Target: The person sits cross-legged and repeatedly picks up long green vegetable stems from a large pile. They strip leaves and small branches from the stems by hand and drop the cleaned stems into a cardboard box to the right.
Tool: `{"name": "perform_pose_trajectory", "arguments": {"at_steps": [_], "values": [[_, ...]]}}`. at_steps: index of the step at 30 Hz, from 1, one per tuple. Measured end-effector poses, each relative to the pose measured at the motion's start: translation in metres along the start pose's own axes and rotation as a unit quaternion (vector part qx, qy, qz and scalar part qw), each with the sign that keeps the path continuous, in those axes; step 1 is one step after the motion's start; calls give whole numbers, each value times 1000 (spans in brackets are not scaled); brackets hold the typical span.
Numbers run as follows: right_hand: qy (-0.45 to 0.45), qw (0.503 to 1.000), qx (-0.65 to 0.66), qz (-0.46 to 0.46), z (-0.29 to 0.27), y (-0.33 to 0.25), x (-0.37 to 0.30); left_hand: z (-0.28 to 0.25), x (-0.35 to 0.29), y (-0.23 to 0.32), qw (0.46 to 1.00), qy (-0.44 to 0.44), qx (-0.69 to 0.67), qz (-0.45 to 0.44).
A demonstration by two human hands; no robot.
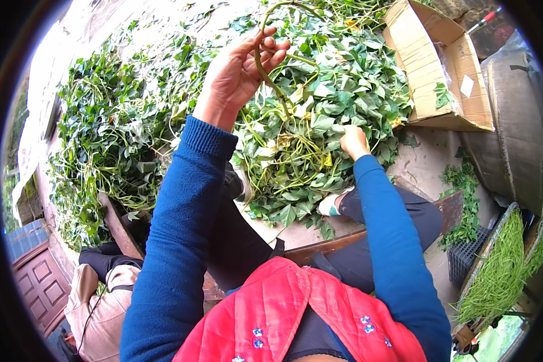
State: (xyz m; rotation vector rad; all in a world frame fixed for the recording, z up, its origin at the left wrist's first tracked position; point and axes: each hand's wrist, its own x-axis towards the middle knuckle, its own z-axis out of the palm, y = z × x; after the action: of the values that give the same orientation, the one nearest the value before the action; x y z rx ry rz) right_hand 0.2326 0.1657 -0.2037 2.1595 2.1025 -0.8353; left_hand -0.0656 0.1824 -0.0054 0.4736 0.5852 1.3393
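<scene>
Left hand (240, 72) closed around green stem (265, 69), right hand (353, 141) in leaves (338, 90).

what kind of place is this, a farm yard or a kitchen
Most likely an outdoor farm yard or village work area, not a kitchen. A big heap of leafy vines lies on bare concrete ground, with a worn cardboard box and trays of trimmed green stems beside it.
</scene>
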Motion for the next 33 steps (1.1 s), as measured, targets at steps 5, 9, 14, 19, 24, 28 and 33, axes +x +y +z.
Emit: {"name": "perform_pose_trajectory", "arguments": {"at_steps": [5,9,14,19,24,28,33], "values": [[0,988,-117,-100,-64,-10,5,6,-2,-3,999,-41,-1,-10],[73,915,197,-345,-124,-81,-21,7,-2,-5,996,-86,-9,-32],[-185,882,361,-240,-117,-98,-41,14,-2,-1,999,-15,-29,2],[-301,806,462,-213,-136,-95,-76,1,3,7,998,-9,-45,39],[-254,826,475,-164,-148,-92,-87,0,4,6,996,-39,-76,20],[-196,852,469,-123,-146,-83,-81,-5,6,9,997,-32,-65,41],[-79,885,453,-74,-140,-64,-66,-11,7,6,989,-97,-111,9]]}}
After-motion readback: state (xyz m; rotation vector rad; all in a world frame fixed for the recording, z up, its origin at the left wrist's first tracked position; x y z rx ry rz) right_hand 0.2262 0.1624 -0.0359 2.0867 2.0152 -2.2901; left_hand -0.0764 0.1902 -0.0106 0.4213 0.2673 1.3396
